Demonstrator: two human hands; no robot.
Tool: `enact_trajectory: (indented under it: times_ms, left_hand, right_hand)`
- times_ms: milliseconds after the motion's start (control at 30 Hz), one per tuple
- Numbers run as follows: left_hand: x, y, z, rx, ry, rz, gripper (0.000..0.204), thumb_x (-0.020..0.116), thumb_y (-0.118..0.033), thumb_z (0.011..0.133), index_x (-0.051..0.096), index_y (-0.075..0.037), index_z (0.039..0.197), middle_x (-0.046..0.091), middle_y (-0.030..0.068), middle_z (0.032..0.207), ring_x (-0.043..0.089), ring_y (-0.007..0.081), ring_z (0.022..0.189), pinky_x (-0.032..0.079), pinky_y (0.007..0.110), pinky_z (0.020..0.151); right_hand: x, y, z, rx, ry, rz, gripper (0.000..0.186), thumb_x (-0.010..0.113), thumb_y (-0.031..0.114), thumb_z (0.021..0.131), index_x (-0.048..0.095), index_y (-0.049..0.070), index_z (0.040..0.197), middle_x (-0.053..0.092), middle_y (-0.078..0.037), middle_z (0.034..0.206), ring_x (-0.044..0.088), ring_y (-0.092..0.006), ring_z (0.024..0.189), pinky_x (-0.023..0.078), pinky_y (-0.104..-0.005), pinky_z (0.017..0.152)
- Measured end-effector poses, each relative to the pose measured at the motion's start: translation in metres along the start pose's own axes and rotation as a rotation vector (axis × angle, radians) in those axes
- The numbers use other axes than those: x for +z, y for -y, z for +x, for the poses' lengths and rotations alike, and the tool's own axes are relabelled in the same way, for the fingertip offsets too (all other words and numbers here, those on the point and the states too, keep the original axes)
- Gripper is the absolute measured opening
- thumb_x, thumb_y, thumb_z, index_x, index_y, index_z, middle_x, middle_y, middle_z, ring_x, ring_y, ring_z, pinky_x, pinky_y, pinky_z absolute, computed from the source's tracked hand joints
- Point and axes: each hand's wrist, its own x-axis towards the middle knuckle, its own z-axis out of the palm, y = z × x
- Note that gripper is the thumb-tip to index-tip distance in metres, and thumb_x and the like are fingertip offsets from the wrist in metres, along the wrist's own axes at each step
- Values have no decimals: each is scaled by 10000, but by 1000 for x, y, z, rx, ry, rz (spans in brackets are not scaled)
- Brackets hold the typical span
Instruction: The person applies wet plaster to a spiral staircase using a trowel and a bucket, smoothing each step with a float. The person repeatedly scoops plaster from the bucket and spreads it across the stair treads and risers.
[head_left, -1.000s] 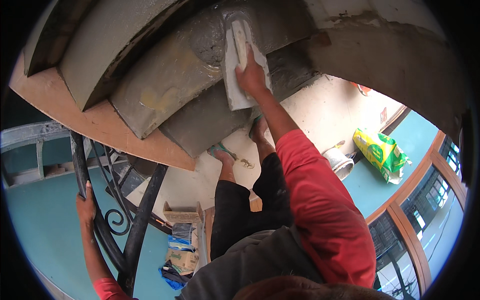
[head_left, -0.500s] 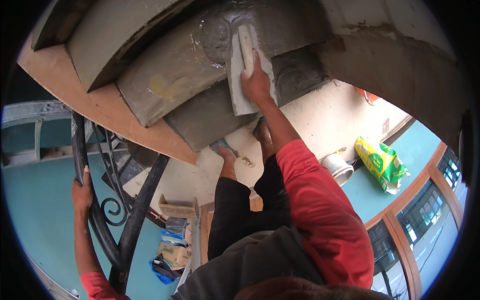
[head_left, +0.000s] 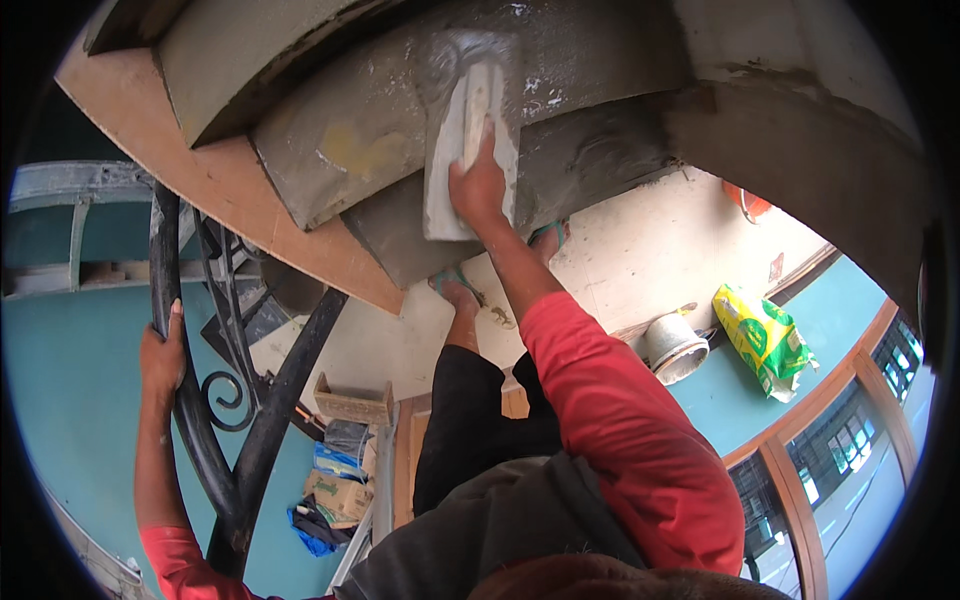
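My right hand (head_left: 478,190) is closed around the light handle of a long, flat plastering float (head_left: 440,208). The float's far end lies against the wet grey mortar of a curved stair step (head_left: 390,105), and its near end hangs over the lower step (head_left: 395,222). A smeared wet patch shows around the float's far end. On the left, my left hand (head_left: 162,358) wraps around a thick black handrail (head_left: 203,440), its thumb lying along the top of the rail.
A grey-white bucket (head_left: 676,345) and a yellow-green sack (head_left: 762,338) lie to the right. An orange-red container (head_left: 745,200) sits beyond them. Black scrolled ironwork (head_left: 228,400) joins the railing. A wooden box (head_left: 353,402) and cardboard (head_left: 338,498) are at lower left. My sandalled feet stand below the steps.
The float and my right hand have shifted left across the step. My right foot now shows more fully beside my forearm. My left hand keeps its hold on the rail.
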Motion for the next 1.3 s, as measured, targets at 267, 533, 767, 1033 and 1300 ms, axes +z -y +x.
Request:
enact_trajectory:
  times_ms: [267,533,767,1033,1300]
  left_hand:
    - [5,10,0,4,-48,-14,886,549,-727,928,601,130,1145,689,287,918,709,401,907,535,462,827]
    - [-2,0,-3,-5,-9,38,916,538,-738,926,590,137,1192,690,310,980,705,421,976,530,457,879]
    - [2,4,1,1,-53,29,915,541,-736,925,591,140,1185,687,297,946,699,427,933,532,459,852]
    - [3,13,5,-28,7,49,951,539,-742,922,558,150,1249,692,297,987,705,409,940,531,461,859]
    - [4,8,3,-21,9,36,974,524,-746,928,541,167,1267,687,314,998,703,411,962,528,462,872]
  right_hand:
    - [-41,-19,43,-31,-133,-28,899,638,175,881,135,179,1626,684,-331,1076,663,-517,986,521,-545,896]
    - [-24,3,49,-69,65,-151,937,662,193,882,100,158,1631,678,-318,1141,656,-506,1041,514,-520,937]
    - [-31,-6,45,-75,12,-134,900,655,196,874,159,162,1624,696,-304,1073,672,-505,971,535,-539,879]
    - [-25,-3,30,-206,228,-268,914,662,195,872,152,216,1630,698,-293,1036,674,-485,956,528,-534,868]
    - [4,19,11,-119,236,-259,910,661,194,879,147,194,1631,702,-293,1050,680,-478,968,531,-520,891]
